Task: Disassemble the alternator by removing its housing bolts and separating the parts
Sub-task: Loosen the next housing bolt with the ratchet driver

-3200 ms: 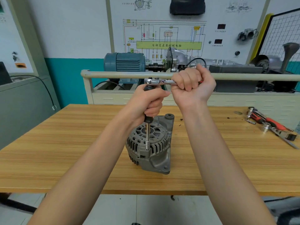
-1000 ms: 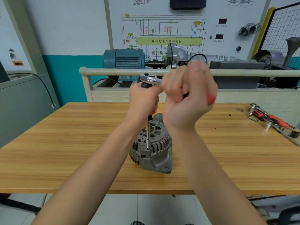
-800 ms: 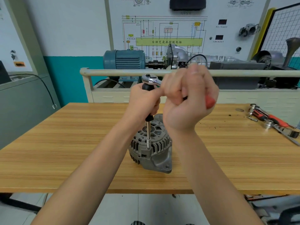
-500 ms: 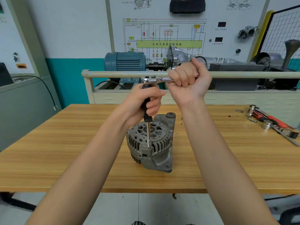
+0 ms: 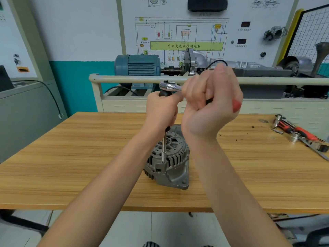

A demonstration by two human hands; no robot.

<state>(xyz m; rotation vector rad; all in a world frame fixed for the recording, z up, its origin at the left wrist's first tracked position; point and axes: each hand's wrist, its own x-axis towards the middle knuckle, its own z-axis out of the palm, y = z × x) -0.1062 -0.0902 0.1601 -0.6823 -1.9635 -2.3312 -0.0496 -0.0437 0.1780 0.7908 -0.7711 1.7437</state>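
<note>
A grey alternator (image 5: 169, 163) stands on the wooden table (image 5: 71, 166), slotted housing facing up. A thin extension bar (image 5: 164, 148) runs straight down from a chrome ratchet head (image 5: 169, 86) to a bolt on the housing's near rim. My left hand (image 5: 162, 109) grips the black upper part of the extension, just under the ratchet head. My right hand (image 5: 211, 104) grips the ratchet handle, whose red end (image 5: 236, 105) pokes out past my palm. The bolt itself is hidden by the socket.
Loose tools (image 5: 299, 134), a red-handled ratchet, sockets and a wrench, lie at the table's right edge. Behind the table a rail (image 5: 133, 79) fronts a bench with a blue motor (image 5: 137, 65) and gearbox. A grey cabinet (image 5: 21, 111) stands to the left.
My right hand has swung the ratchet handle from pointing away back toward me, as in the earlier swings. My left hand still steadies the extension on the same bolt.
</note>
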